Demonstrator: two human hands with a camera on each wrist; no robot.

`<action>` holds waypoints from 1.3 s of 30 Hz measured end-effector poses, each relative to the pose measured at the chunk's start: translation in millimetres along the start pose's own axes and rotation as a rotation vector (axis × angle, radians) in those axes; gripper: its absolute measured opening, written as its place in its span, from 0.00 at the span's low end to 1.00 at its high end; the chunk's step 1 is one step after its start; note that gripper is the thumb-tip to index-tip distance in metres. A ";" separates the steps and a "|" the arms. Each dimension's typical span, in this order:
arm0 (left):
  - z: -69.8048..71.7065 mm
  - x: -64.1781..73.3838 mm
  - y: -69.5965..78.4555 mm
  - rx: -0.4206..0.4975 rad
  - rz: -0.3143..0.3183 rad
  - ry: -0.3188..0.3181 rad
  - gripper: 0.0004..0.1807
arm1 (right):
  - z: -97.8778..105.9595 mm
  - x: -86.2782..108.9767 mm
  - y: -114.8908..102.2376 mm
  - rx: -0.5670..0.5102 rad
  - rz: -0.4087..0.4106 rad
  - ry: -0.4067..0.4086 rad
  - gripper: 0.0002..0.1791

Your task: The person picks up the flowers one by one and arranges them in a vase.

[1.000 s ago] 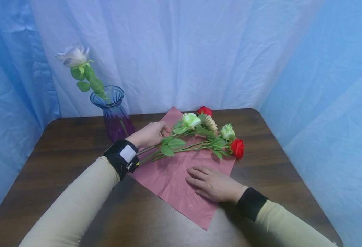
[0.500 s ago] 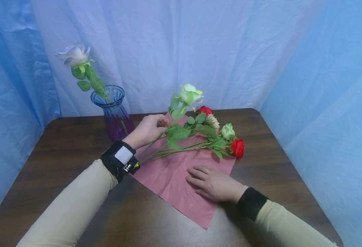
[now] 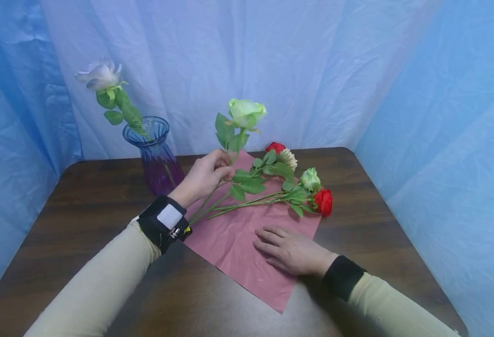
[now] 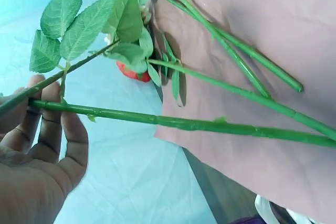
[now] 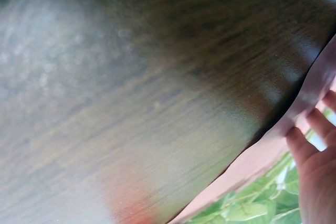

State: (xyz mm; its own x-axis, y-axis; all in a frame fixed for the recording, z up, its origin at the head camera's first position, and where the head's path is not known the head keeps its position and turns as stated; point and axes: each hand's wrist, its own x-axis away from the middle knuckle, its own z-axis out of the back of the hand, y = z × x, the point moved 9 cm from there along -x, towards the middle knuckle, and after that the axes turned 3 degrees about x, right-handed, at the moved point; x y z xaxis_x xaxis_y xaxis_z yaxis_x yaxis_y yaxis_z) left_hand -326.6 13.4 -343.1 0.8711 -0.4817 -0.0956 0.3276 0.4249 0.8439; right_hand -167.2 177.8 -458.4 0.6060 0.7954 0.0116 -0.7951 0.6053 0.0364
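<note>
My left hand (image 3: 208,174) pinches the green stem (image 4: 194,124) of a pale green-white rose (image 3: 247,113), whose bloom stands raised above the back of the pink paper (image 3: 247,248). In the left wrist view, fingers curl at that stem near a leafy side twig (image 4: 86,59). My right hand (image 3: 293,250) lies flat on the paper with its fingers straight. Still on the paper are a red flower (image 3: 275,147), a cream flower (image 3: 288,159), a second pale green rose (image 3: 310,179) and a red rose (image 3: 323,202), with stems pointing left.
A blue-to-purple glass vase (image 3: 154,154) stands at the back left, holding one white rose (image 3: 101,76). Beneath everything is a dark wooden table (image 3: 369,224). Pale blue curtains (image 3: 297,70) enclose the back and both sides.
My left hand has lifted the pale green-white rose from the pile, tilting its bloom up and slightly left. The red and cream flowers behind shifted slightly. My right hand has stayed in place.
</note>
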 end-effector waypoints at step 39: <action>-51.1 9.2 -19.9 0.404 0.124 -0.281 0.19 | -2.3 0.6 0.8 0.063 0.024 0.039 0.31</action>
State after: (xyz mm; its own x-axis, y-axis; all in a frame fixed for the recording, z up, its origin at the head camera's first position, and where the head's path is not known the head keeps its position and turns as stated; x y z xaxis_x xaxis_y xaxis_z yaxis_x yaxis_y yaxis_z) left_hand -306.4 39.7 -387.8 0.7442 -0.6576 0.1170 0.0116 0.1878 0.9821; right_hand -167.6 178.7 -460.6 0.5848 0.8107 -0.0256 -0.8055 0.5842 0.0997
